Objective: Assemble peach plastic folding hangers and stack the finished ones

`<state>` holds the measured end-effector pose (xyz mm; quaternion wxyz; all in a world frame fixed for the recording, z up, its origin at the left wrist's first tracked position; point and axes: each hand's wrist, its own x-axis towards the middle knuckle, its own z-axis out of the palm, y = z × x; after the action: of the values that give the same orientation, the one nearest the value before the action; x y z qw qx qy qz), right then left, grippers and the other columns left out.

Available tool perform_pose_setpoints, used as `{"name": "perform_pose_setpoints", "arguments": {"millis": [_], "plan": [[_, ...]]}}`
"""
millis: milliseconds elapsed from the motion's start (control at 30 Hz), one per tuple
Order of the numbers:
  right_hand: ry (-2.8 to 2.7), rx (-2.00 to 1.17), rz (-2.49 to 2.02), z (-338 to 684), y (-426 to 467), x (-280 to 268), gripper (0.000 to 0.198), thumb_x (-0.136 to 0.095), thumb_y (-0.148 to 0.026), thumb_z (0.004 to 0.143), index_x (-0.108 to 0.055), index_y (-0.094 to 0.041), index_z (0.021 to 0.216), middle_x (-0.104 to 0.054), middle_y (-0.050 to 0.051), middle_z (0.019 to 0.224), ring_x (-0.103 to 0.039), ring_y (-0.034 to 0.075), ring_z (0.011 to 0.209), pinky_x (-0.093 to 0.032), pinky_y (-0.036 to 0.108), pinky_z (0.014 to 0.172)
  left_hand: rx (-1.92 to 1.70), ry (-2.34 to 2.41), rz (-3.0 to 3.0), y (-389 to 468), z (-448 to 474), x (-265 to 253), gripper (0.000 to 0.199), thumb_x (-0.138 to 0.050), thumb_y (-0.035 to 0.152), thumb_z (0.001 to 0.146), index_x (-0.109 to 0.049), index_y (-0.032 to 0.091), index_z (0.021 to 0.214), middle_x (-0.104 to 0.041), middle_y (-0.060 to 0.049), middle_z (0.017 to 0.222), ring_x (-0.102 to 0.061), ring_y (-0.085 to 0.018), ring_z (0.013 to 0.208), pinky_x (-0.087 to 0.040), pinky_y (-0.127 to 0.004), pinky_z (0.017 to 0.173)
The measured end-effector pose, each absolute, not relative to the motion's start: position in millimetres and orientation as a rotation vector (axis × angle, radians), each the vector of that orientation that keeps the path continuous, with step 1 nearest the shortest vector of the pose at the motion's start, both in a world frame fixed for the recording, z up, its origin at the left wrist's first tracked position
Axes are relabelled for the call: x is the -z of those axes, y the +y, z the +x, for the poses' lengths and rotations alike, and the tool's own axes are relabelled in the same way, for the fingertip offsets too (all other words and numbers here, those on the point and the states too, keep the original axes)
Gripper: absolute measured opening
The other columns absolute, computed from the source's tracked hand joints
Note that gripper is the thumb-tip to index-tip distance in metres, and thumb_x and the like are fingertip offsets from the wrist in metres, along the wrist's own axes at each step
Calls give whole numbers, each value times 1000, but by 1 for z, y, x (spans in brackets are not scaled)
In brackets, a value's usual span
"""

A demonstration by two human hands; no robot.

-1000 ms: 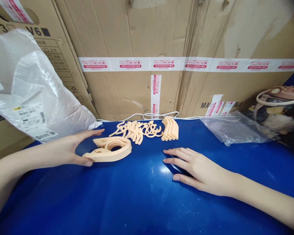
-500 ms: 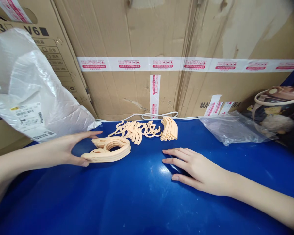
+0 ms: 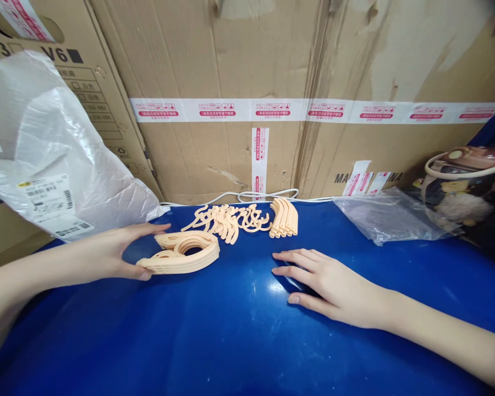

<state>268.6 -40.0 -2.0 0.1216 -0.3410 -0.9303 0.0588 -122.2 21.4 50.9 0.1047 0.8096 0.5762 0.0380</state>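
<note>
My left hand (image 3: 117, 252) is beside a stack of beige curved plastic pieces (image 3: 202, 266), its fingers spread. The thumb touches the stack's left end, while the forefinger reaches past its far side. Flat on the blue tabletop lies my right hand (image 3: 324, 284), open, with fingers apart and nothing in them. Behind the stack is a loose pile of small beige hooks and curved bars (image 3: 226, 223). To the right of that pile, several bent beige arms (image 3: 284, 218) lie side by side in a neat row.
A silvery mailing bag (image 3: 61, 148) with a label stands at the left. Large taped cardboard boxes (image 3: 214, 66) form a wall at the back, with a white cable (image 3: 226, 195) along their foot. At right are a clear plastic bag (image 3: 388, 217) and a dark bag with a fluffy charm (image 3: 466, 209).
The view has shifted very slightly. Both hands and the beige pieces stay where they were.
</note>
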Motion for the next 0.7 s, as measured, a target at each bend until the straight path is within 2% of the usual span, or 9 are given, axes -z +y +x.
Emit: {"name": "perform_pose_setpoints", "arguments": {"millis": [433, 533, 633, 700], "plan": [[-2701, -183, -978, 268, -41, 2, 41, -45, -43, 96, -53, -22, 130, -49, 11, 138, -48, 25, 122, -42, 43, 100, -47, 1723, 2405, 17, -120, -52, 69, -59, 38, 76, -40, 16, 139, -50, -4, 140, -52, -25, 121, -37, -33, 101], [-2703, -185, -980, 268, -41, 1, 41, -45, -43, 96, -53, -22, 130, -49, 11, 138, -48, 25, 122, -41, 43, 100, -77, 1669, 2443, 19, -122, -53, 76, -61, 44, 76, -35, 16, 142, -43, -6, 146, -46, -26, 127, -33, -34, 105], [-2709, -180, -994, 268, -42, 1, 41, -45, -43, 96, -52, -22, 130, -48, 11, 139, -48, 25, 123, -41, 43, 101, -254, 1655, 2531, 14, -104, -54, 87, -63, 56, 74, -30, 16, 144, -38, -8, 149, -36, -29, 134, -28, -38, 109], [-2711, -177, -997, 269, -43, 2, 41, -45, -42, 96, -52, -22, 131, -48, 11, 140, -47, 25, 123, -41, 43, 101, -486, 1564, 2633, 4, -79, -52, 77, -52, 57, 84, -28, 17, 145, -40, -8, 147, -28, -29, 138, -23, -43, 112]]}}
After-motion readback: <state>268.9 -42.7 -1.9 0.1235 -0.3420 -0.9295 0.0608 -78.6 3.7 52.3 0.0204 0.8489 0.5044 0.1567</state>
